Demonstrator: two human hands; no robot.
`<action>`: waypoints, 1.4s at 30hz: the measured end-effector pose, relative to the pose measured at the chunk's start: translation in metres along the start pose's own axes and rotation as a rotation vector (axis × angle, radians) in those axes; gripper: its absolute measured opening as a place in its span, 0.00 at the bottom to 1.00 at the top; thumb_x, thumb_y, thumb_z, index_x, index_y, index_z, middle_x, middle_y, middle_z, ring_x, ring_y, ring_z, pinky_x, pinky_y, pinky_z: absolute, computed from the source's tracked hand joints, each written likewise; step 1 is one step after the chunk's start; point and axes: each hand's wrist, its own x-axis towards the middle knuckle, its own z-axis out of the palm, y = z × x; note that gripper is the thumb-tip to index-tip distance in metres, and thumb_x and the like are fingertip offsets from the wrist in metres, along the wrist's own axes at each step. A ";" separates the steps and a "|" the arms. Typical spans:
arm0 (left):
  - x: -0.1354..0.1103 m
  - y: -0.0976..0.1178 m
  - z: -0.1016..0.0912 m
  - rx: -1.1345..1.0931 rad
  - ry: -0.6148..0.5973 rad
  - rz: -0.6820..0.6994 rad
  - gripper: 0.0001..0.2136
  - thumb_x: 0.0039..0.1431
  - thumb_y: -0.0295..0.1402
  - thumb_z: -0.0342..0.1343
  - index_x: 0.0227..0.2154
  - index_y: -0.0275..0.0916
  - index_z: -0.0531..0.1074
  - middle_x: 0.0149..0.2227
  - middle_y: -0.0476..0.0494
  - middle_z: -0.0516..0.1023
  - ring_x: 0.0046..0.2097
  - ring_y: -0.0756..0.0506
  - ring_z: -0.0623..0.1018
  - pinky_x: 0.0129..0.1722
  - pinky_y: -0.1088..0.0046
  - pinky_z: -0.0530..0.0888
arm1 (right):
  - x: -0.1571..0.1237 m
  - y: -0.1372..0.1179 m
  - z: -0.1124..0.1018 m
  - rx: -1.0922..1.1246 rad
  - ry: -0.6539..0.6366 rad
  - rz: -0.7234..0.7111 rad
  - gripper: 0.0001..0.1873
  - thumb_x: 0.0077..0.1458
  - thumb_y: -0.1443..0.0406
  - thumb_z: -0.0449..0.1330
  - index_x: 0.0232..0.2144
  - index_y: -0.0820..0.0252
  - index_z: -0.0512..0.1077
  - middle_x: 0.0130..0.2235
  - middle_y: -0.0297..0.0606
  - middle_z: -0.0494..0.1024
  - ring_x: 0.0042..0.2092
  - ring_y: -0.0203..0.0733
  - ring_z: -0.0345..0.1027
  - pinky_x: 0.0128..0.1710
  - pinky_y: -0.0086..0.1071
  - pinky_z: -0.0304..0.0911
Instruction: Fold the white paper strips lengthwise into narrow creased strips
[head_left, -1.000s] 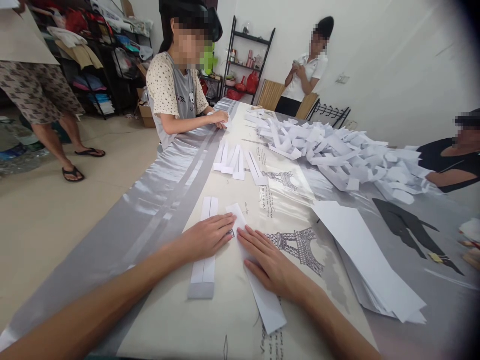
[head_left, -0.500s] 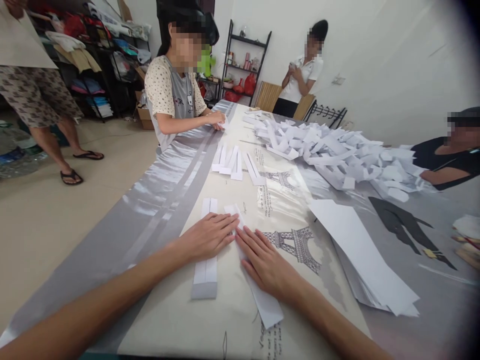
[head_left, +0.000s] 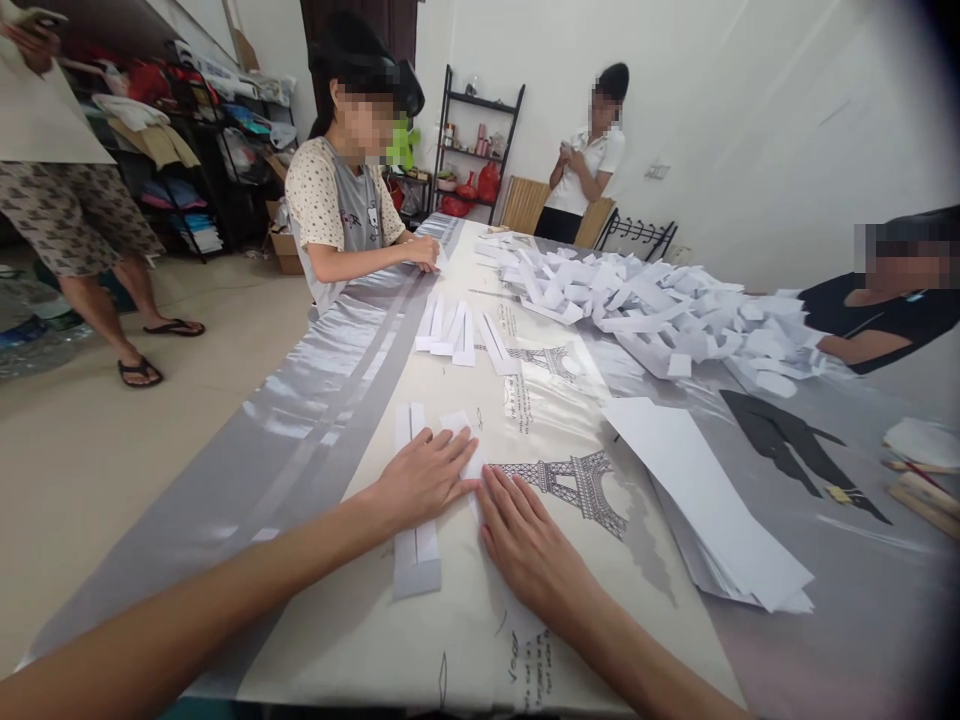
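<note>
A folded white paper strip (head_left: 454,420) lies slantwise on the table under both hands, its near part mostly covered. My left hand (head_left: 429,472) rests flat on its upper part, fingers stretched out and a little apart. Along its right edge lies my right hand (head_left: 529,530), fingers extended and pressing down. Beneath my left wrist, partly hidden, is a second folded paper strip (head_left: 417,577) with a dark line along its length. Neither hand grips anything.
A stack of white paper sheets (head_left: 712,510) lies to the right. Behind it spreads a large heap of folded paper (head_left: 660,300). Several folded strips (head_left: 457,335) lie farther up the tablecloth (head_left: 360,600). A co-worker (head_left: 352,200) handles paper at the far left edge; other people are around.
The view has shifted slightly. My right hand has slid a little toward me along the strip, and my left hand's fingers have spread somewhat. The strip's near end is now more covered.
</note>
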 end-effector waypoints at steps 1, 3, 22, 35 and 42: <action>0.001 0.001 0.000 0.027 -0.010 -0.006 0.25 0.76 0.44 0.35 0.62 0.33 0.64 0.64 0.30 0.68 0.55 0.35 0.73 0.51 0.57 0.66 | 0.000 0.000 0.000 -0.006 0.004 0.001 0.29 0.70 0.70 0.47 0.70 0.75 0.52 0.69 0.61 0.56 0.72 0.59 0.45 0.68 0.56 0.56; 0.005 0.003 -0.001 0.074 -0.034 -0.013 0.24 0.76 0.43 0.37 0.61 0.31 0.65 0.64 0.29 0.67 0.54 0.35 0.73 0.50 0.57 0.66 | 0.000 -0.002 0.001 -0.018 0.009 0.005 0.28 0.70 0.70 0.47 0.69 0.76 0.53 0.68 0.62 0.58 0.71 0.59 0.48 0.68 0.56 0.56; 0.032 0.010 0.038 -0.099 0.112 -0.204 0.41 0.69 0.59 0.35 0.62 0.23 0.64 0.60 0.17 0.70 0.65 0.25 0.65 0.63 0.42 0.56 | -0.087 -0.035 -0.033 -0.268 0.072 -0.018 0.36 0.51 0.80 0.46 0.63 0.76 0.64 0.62 0.56 0.71 0.63 0.60 0.66 0.56 0.52 0.73; 0.029 0.008 0.045 -0.161 0.044 -0.268 0.42 0.67 0.61 0.37 0.66 0.25 0.57 0.67 0.18 0.60 0.70 0.27 0.57 0.65 0.39 0.54 | -0.119 -0.040 -0.040 -0.226 0.096 -0.037 0.23 0.62 0.72 0.50 0.57 0.71 0.71 0.54 0.52 0.80 0.53 0.53 0.76 0.50 0.41 0.74; 0.031 0.016 0.026 -0.210 -0.128 -0.359 0.40 0.70 0.56 0.38 0.69 0.22 0.52 0.71 0.22 0.49 0.73 0.30 0.48 0.69 0.42 0.45 | -0.036 -0.005 -0.036 0.058 0.048 0.314 0.16 0.68 0.66 0.55 0.55 0.63 0.70 0.27 0.35 0.76 0.28 0.44 0.70 0.30 0.38 0.66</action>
